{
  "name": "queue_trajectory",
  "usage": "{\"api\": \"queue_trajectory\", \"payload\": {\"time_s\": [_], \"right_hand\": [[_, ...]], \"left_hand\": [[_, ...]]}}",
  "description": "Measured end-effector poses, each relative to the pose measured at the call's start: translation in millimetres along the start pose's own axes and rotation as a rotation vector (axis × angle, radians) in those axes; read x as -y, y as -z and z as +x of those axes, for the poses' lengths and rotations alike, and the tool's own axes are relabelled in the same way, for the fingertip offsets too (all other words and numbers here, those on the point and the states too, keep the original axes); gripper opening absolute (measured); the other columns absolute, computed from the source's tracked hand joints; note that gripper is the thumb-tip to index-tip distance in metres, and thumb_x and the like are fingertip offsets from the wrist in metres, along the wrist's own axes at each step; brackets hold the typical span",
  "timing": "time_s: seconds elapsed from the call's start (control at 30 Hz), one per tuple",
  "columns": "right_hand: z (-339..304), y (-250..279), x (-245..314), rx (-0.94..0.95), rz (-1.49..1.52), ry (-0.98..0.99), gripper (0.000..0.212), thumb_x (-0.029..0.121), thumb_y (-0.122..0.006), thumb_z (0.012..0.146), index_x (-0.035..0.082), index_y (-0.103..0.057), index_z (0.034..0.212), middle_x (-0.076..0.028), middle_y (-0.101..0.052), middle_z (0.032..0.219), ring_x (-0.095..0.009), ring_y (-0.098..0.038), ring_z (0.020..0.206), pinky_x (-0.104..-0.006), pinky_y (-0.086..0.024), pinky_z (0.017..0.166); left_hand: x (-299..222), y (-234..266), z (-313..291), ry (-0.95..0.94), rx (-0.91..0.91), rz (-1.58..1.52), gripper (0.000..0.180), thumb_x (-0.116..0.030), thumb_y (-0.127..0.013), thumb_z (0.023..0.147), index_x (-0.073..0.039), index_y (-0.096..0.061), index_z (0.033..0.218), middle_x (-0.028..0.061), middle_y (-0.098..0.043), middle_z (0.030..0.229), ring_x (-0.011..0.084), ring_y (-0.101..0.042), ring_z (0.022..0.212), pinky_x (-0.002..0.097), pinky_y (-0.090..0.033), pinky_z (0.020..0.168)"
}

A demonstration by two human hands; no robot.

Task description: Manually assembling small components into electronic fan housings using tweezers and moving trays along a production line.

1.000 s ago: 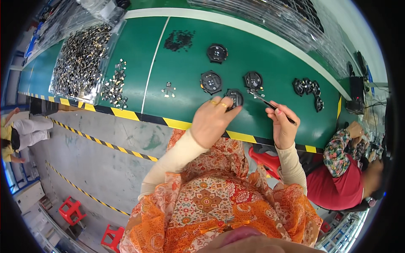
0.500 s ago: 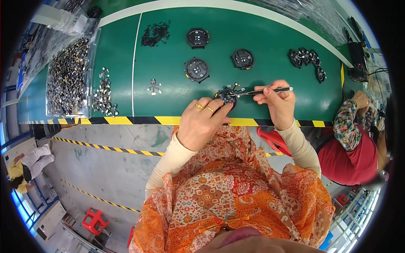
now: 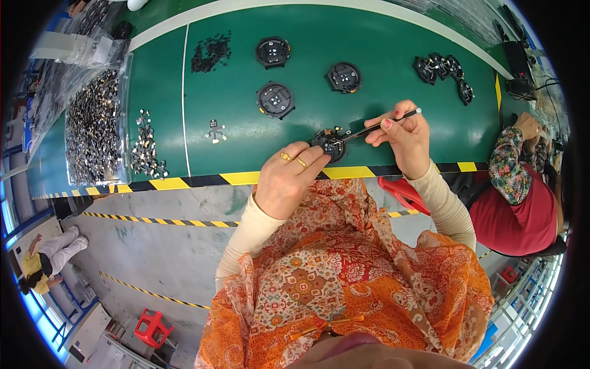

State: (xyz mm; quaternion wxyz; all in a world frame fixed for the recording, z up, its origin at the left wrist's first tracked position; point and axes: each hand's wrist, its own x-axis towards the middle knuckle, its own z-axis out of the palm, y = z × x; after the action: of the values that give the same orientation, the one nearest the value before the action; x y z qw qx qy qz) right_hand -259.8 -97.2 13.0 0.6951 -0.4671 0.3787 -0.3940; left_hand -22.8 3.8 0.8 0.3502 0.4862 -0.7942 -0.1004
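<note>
My left hand [image 3: 289,178] grips the near-left rim of a round black watch housing [image 3: 332,149] close to the table's front edge. Small parts, some with pale ends, show inside the housing. My right hand [image 3: 404,136] is closed round a pair of tweezers [image 3: 375,126], dark with a light end. Their tips reach into the housing; what they touch is too small to make out. Beyond my hands lie three more black housings: one at the back [image 3: 273,51], one nearer [image 3: 275,99] and one to the right [image 3: 344,77]. A small flex-cable part [image 3: 215,131] lies to the left.
Left of the white line are a loose heap of flex parts [image 3: 146,147] and a clear tray [image 3: 126,123] full of them. Small black pieces [image 3: 211,51] lie at the back. Several finished-looking black housings [image 3: 437,66] cluster at right. A co-worker's sleeve [image 3: 512,166] is at far right.
The tweezers and my right hand have shifted slightly, and the flex part's legs that stood up over the housing's far edge now sit lower. My left hand keeps its hold; the whole view has moved a little.
</note>
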Motion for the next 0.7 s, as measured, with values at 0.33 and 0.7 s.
{"api": "queue_trajectory", "payload": {"time_s": [0.33, 0.7], "right_hand": [[1.3, -4.5, 2.6, 0.028, -0.047, -0.047, 0.019, 0.003, -0.058, 0.096, 0.008, -0.039, 0.100, -0.028, -0.068, 0.099, -0.028, -0.072, 0.073, -0.0307, -0.058, 0.062], [5.1, -7.7, 8.2, -0.001, -0.061, -0.092, 0.019, 0.004, -0.058, 0.096, 0.008, -0.039, 0.098, -0.028, -0.068, 0.100, -0.027, -0.072, 0.074, -0.0304, -0.058, 0.063]], "left_hand": [[-0.4, -0.8, 2.0, 0.013, -0.044, -0.018, 0.035, 0.002, -0.064, 0.062, -0.003, -0.072, 0.096, 0.0055, -0.068, 0.100, 0.0254, -0.063, 0.090, 0.0356, -0.055, 0.077], [0.8, 0.3, -0.6, -0.078, -0.020, 0.095, 0.036, -0.005, -0.065, 0.065, -0.011, -0.074, 0.100, -0.0021, -0.070, 0.110, 0.0177, -0.060, 0.083, 0.0301, -0.049, 0.067]]}}
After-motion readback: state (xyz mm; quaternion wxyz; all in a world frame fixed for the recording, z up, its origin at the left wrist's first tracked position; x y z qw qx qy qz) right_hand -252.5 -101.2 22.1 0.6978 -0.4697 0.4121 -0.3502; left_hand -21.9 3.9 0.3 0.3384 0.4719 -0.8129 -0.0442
